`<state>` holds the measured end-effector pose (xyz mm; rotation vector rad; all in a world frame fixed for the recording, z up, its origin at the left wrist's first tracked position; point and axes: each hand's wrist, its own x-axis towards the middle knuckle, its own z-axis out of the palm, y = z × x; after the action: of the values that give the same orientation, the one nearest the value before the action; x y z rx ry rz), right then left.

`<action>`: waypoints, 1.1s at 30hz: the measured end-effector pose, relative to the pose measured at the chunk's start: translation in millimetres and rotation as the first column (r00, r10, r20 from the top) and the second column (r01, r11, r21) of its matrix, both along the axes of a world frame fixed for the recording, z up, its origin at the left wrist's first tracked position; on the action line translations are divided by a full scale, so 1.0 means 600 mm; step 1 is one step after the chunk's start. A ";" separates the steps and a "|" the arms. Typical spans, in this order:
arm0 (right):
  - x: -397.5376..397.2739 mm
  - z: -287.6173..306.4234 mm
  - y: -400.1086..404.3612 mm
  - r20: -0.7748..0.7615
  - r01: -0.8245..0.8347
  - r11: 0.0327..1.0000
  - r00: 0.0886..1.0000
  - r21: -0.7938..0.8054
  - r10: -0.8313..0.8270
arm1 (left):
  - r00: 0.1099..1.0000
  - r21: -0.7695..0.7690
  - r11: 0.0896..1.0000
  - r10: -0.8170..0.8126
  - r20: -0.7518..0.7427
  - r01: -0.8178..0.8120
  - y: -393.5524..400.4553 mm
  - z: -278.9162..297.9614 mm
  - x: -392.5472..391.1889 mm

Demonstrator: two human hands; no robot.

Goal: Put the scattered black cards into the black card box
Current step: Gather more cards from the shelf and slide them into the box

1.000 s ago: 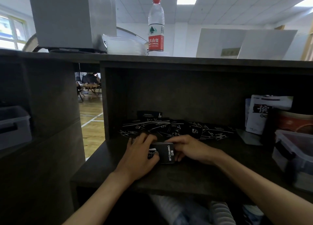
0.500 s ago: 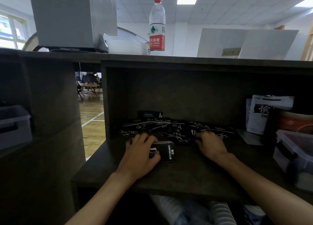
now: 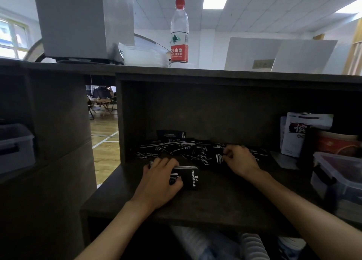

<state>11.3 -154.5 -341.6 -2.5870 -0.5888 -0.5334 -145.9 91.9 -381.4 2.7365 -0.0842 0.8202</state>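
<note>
Several black cards (image 3: pixel 176 149) with white print lie scattered at the back of a dark shelf (image 3: pixel 215 204). In front of them sits the black card box (image 3: pixel 191 177), marked CAMPING CLUB, with cards stacked in it. My left hand (image 3: pixel 160 181) grips the box from its left side. My right hand (image 3: pixel 240 160) is over the right part of the pile, its fingers curled and pinching a black card (image 3: pixel 219 158). A second black box (image 3: pixel 172 135) stands at the back wall.
A white packet (image 3: pixel 301 132), a red tin (image 3: pixel 337 144) and a clear plastic bin (image 3: pixel 337 173) crowd the shelf's right end. Another bin (image 3: pixel 15 148) is at the far left. On top stand a water bottle (image 3: pixel 179 32) and a grey box (image 3: pixel 82 20).
My right hand left the card box, moved right and back into the scattered pile, and now pinches a card. My left hand stayed on the box.
</note>
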 end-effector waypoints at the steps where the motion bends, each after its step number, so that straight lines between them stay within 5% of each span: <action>1: 0.017 0.003 0.004 -0.019 -0.001 0.999 1.000 -0.053 0.000 | 1.000 0.001 1.000 0.000 0.000 0.000 0.000 0.000 0.000; 9: 0.106 0.017 0.028 -0.426 -0.097 0.972 0.905 -0.212 -0.003 | 1.000 -0.013 1.000 -0.011 0.002 0.011 -0.001 -0.002 0.005; 13: 0.109 0.015 0.028 -0.315 -0.032 0.974 0.948 -0.226 -0.042 | 1.000 0.005 1.000 -0.012 -0.002 0.012 0.001 -0.003 0.007; 16: 0.097 0.013 0.021 -0.208 0.046 0.985 0.978 0.167 -0.010 | 0.999 0.031 0.999 -0.008 -0.035 0.009 0.002 -0.002 0.007; 18: 0.068 0.013 0.021 -0.223 0.074 0.836 0.973 0.543 0.059 | 0.999 0.037 0.999 -0.005 -0.032 0.007 0.001 -0.001 0.006; 20: 0.026 0.007 0.027 -0.271 0.093 0.711 0.952 0.697 0.140 | 1.000 0.045 0.999 -0.003 -0.016 0.004 -0.001 0.000 0.005; 25: -0.090 -0.027 0.061 -0.481 -0.143 0.784 0.719 0.604 0.502 | 0.998 -0.002 0.999 -0.041 0.039 0.041 -0.003 -0.003 0.003; 29: -0.139 -0.013 0.077 -0.469 -0.283 0.804 0.692 0.523 0.549 | 0.997 -0.076 0.995 -0.060 0.049 0.064 -0.001 -0.008 0.002; 33: -0.152 0.006 0.077 -0.493 -0.324 0.816 0.670 0.479 0.556 | 0.998 0.007 0.999 -0.052 0.044 0.052 0.001 -0.006 0.004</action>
<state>-79.8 -108.1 -338.1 -1.9744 -0.7704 0.3542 -143.5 92.5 -385.2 2.7102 -0.1665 0.8679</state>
